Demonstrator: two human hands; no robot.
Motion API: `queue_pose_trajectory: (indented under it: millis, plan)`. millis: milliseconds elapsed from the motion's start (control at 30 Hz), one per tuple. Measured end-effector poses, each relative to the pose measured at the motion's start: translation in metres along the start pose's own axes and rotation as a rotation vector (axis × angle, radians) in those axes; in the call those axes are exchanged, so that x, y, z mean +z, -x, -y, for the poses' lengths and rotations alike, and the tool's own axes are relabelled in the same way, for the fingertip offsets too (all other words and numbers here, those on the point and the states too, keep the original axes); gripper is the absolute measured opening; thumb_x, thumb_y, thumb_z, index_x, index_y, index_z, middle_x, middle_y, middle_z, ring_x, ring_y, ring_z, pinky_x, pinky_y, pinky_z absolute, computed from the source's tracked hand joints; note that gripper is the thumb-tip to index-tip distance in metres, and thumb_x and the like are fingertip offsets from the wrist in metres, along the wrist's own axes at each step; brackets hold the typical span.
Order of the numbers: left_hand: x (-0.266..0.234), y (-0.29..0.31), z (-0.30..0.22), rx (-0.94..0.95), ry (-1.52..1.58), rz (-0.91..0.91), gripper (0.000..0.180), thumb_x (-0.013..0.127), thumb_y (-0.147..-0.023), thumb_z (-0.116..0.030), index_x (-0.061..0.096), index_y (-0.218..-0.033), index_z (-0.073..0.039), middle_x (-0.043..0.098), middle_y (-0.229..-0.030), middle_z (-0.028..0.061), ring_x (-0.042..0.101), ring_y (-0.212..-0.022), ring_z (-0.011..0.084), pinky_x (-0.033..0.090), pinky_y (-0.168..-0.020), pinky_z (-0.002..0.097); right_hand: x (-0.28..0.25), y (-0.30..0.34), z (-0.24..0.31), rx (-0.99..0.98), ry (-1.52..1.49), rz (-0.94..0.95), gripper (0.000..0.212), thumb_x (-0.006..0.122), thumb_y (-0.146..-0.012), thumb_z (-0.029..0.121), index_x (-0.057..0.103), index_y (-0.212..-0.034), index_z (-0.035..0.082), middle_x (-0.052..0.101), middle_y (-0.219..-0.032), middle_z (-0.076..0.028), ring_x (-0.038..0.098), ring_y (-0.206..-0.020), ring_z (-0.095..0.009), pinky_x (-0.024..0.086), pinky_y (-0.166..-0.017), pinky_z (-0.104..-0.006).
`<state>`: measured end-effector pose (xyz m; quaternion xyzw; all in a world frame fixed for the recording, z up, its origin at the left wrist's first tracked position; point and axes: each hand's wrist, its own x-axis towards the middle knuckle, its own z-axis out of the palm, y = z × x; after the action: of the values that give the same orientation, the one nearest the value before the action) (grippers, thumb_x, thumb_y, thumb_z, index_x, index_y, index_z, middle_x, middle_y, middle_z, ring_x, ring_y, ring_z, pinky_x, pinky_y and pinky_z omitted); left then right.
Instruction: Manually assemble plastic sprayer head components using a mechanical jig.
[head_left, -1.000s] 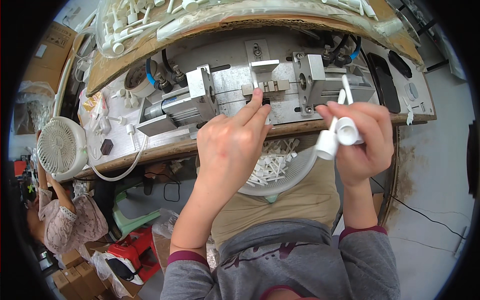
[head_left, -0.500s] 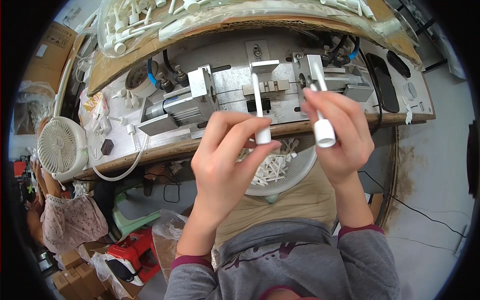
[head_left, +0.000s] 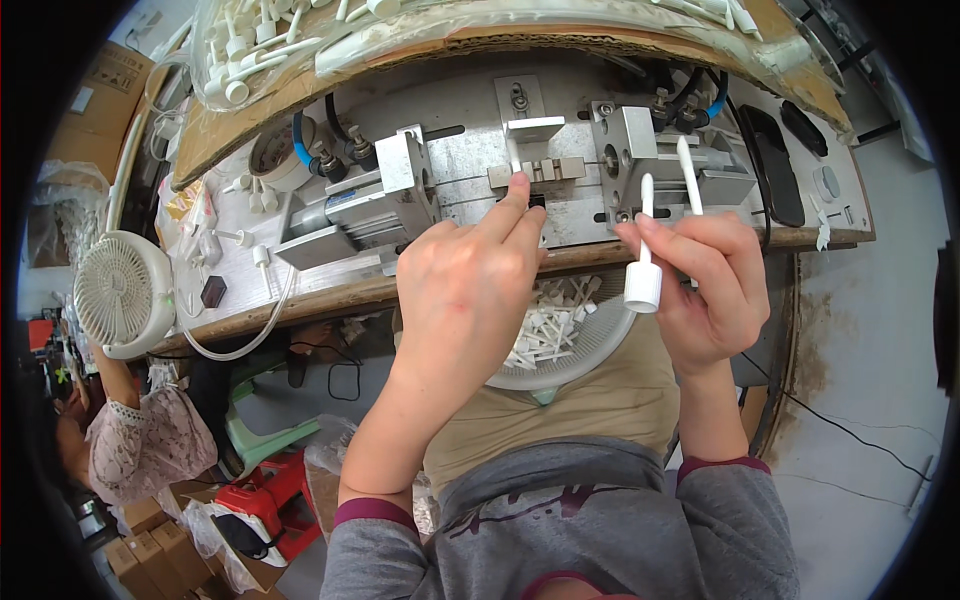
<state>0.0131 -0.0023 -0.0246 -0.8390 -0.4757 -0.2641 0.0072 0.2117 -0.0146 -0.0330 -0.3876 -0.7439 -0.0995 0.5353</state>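
We have our left hand (head_left: 465, 270) over the front edge of the desk (head_left: 335, 303), with its pointing finger stretched out. The fingertip seems to touch a white stick (head_left: 513, 152) at the left end of a small metal block (head_left: 556, 170) with slots, near the middle of the desk. We think the slots are there to stop the stick from rolling. The far end of the stick is by a little upright plate (head_left: 535, 129), which may stop it from sliding back. We cannot tell if the left grip holds anything, because its palm is hidden. Our right hand (head_left: 715, 285), in front of the desk's front edge, has its grip closed around a capped stick (head_left: 647, 215) and a second stick (head_left: 690, 180). The white cap (head_left: 642, 288) faces us, and both thin ends point to the back of the desk, perhaps so that they all go the same way. A pale basket (head_left: 612, 338) full of white parts (head_left: 550, 335) sits below the front edge, close to our lap, maybe so that the parts are easy to reach.
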Motion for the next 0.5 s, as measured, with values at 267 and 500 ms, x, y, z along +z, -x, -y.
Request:
queue_pose_trajectory:
  millis: [267,500]
  plan:
    - [-0.025,0.012,-0.019,-0.122,0.844,-0.041,0.041,0.087,-0.069,0.000,0.073,-0.107,-0.001,0.071,-0.097,0.0081,0.070,-0.082,0.0147,0.059,-0.072,0.0258,0.007,0.006,0.014,-0.116,0.055,0.142,0.037,0.077,-0.061,0.001,0.072,-0.097,-0.002,0.059,-0.079,-0.007,0.055,-0.059,-0.019,0.042,-0.048,-0.0295]
    - [-0.006,0.019,-0.003,-0.085,0.465,-0.164,0.031,0.080,-0.075,-0.002,0.070,-0.105,-0.001,0.070,-0.103,0.0105,0.069,-0.073,0.0214,0.056,-0.066,0.0310,0.011,-0.006,0.015,0.091,-0.124,0.027,0.037,0.075,-0.077,-0.002,0.069,-0.113,-0.006,0.068,-0.113,-0.018,0.068,-0.097,-0.028,0.057,-0.082,-0.0339]
